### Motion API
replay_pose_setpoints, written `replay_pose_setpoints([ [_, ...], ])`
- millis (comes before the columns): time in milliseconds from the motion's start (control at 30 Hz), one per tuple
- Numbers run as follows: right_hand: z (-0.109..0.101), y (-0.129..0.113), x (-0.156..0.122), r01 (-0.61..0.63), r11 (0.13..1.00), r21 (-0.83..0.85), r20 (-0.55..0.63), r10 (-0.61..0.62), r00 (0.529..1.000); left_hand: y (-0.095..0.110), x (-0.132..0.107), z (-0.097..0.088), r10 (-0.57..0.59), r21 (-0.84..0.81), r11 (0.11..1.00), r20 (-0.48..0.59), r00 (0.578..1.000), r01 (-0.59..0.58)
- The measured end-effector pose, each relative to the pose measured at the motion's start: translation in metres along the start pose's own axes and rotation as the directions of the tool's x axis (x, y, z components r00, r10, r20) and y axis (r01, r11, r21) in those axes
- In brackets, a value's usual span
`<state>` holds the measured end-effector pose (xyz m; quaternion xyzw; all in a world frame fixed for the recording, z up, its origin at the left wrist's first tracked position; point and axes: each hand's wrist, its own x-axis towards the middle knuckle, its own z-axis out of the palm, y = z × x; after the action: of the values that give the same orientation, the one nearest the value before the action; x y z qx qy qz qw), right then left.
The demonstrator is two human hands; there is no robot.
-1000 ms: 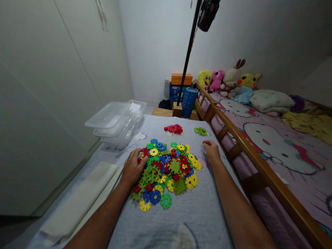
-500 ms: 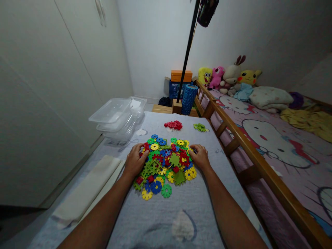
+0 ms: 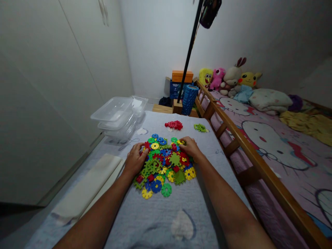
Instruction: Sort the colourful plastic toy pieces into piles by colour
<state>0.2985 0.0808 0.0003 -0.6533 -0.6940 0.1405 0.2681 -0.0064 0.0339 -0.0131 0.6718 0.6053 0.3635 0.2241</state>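
Observation:
A heap of flat plastic gear-shaped pieces (image 3: 166,166) in red, blue, yellow and green lies on a grey blanket (image 3: 181,218). My left hand (image 3: 135,160) rests on the heap's left edge, fingers spread over the pieces. My right hand (image 3: 191,147) is on the heap's far right corner, its fingers curled and pinched at pieces there; what they hold is hidden. Beyond the heap sit a small group of red pieces (image 3: 173,125) and a small group of green pieces (image 3: 200,128).
Stacked clear plastic containers (image 3: 114,112) stand at the far left of the blanket. A folded white cloth (image 3: 85,188) lies to the left. A wooden bed rail (image 3: 233,141) runs along the right, with plush toys (image 3: 225,76) behind. A black pole (image 3: 188,58) and a blue roller (image 3: 188,100) stand beyond.
My right hand moved left from the blanket's right side onto the heap, then up to its far right corner. My left hand stayed on the heap's left edge.

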Motion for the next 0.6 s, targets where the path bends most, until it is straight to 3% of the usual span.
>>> replay_pose_setpoints([
  [133,-0.002,0.0,0.005,0.043,0.999,0.008,0.05,-0.043,0.998,0.0,0.0,0.0,0.007,0.0,1.0,-0.002,1.0,-0.007],
  [333,-0.017,0.007,-0.01,-0.004,0.969,0.247,0.005,0.003,1.0,0.002,-0.001,-0.001,-0.003,0.006,1.0,0.002,1.0,0.003],
  [467,-0.026,0.011,-0.026,-0.064,0.886,0.459,-0.099,0.123,0.987,0.003,0.0,0.0,-0.005,0.008,1.0,0.009,1.0,0.005],
  [600,-0.024,0.015,-0.043,-0.115,0.794,0.597,-0.085,0.205,0.975,0.001,0.0,0.001,-0.005,0.016,1.0,0.016,1.0,0.005],
])
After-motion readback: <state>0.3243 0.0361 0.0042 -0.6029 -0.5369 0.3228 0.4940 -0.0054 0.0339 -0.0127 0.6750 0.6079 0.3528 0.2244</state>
